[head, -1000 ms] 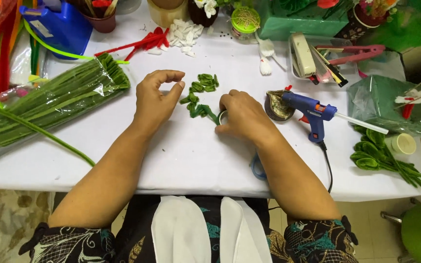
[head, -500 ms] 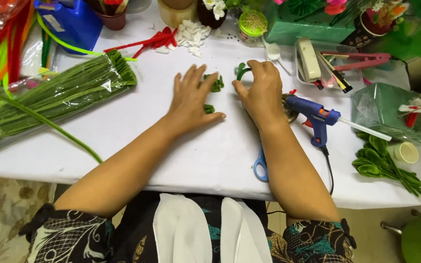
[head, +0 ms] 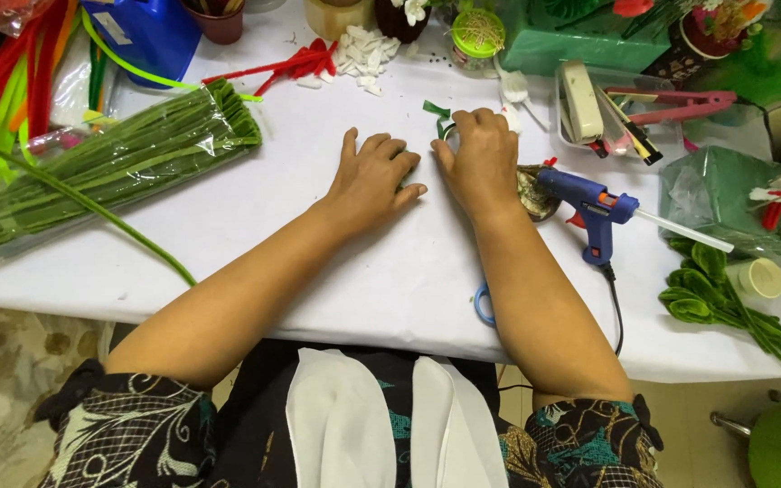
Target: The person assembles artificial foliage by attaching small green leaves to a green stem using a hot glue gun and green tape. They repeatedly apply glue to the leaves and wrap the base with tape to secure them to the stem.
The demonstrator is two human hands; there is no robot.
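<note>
My left hand (head: 374, 179) lies palm down on the white table (head: 318, 262), fingers spread, covering small green leaf pieces. My right hand (head: 479, 155) rests beside it, almost touching, fingers curled over more green pieces (head: 437, 115) that stick out past the fingertips. Most of the green bits are hidden beneath both hands.
A bag of green pipe cleaners (head: 110, 167) lies at the left. A blue glue gun (head: 594, 208) sits right of my right wrist, blue scissors (head: 484, 305) under my forearm. White petals (head: 365, 52), a green box (head: 580, 41), finished green leaves (head: 716, 294) and a wrapped block (head: 743, 203) surround.
Both hands have slid away from me across the table, pushing the green pieces along, and have come closer together. The loose pieces seen earlier are now mostly under the hands.
</note>
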